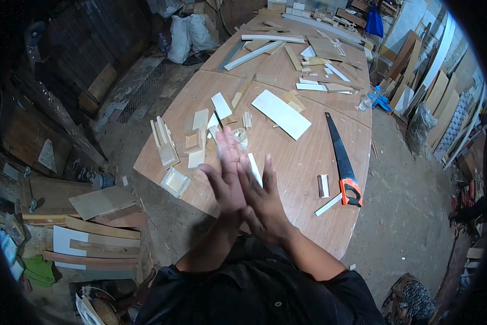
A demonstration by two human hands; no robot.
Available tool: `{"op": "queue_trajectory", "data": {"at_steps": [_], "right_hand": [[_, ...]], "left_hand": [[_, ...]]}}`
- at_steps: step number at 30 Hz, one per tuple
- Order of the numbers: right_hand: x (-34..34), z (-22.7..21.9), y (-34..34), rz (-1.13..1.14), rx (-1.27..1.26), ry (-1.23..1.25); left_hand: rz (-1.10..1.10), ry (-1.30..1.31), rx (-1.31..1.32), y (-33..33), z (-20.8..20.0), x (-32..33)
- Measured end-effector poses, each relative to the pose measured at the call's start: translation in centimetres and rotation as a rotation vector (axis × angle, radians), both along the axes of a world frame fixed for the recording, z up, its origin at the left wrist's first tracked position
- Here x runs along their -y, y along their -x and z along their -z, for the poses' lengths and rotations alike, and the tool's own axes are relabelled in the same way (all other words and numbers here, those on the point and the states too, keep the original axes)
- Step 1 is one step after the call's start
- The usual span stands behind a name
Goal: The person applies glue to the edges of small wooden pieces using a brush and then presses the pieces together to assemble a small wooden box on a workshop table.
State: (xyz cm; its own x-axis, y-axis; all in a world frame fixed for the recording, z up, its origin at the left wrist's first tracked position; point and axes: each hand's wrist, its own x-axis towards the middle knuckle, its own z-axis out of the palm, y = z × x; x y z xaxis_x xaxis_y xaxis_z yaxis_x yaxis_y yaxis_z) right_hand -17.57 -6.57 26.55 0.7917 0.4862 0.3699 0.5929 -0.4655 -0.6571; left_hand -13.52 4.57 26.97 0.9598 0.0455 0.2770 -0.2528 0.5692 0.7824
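Above the near part of the wooden table, my left hand and my right hand are pressed against each other, palm to palm. Their fingers stretch out, the left ones slightly blurred, and I see nothing held. Just beyond the fingertips are a clear round container, partly hidden, and a thin dark stick. A narrow white strip shows behind my right hand. To the left lie a small wooden frame and a grooved wooden piece. A white rectangular board rests farther off.
A handsaw with an orange and black handle lies along the right side. Wood strips and offcuts cover the far end. Planks lean at the right wall, white sacks stand far left, and boards lie at lower left.
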Motion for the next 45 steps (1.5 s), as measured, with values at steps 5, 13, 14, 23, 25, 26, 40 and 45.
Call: {"op": "queue_trajectory", "data": {"at_steps": [5, 13, 14, 23, 25, 26, 40, 45], "right_hand": [[0.4, 0.2, 1.1, -0.04, -0.107, -0.074], [0.1, 1.0, -0.4, -0.119, -0.032, -0.085], [0.3, 1.4, -0.2, -0.129, -0.033, -0.086], [-1.6, -0.3, -0.2, -0.091, -0.126, -0.19], [-1.9, 3.8, -0.3, -0.068, -0.054, -0.115], [-2.0, 4.7, -0.4, -0.079, -0.06, -0.118], [2.3, 6.7, 1.1, 0.167, -0.331, -0.276], [5.8, 7.2, -0.2, 0.248, -0.571, -0.421]], "left_hand": [[-0.025, 0.212, -0.06, -2.9, 0.2, -0.1], [0.005, 0.167, -0.064, -1.9, 0.6, -0.2], [-0.038, 0.356, -0.079, -2.9, 0.3, -0.8], [-0.05, 0.077, -0.154, -1.2, 0.7, 0.2], [0.028, 0.166, -0.197, -0.6, 0.5, 0.3], [0.088, 0.247, -0.246, 0.3, 0.8, 0.3], [-0.04, -0.339, -0.595, 2.0, 11.2, -7.9], [-0.009, -0.327, -0.697, 7.3, 14.4, -7.5]]}}
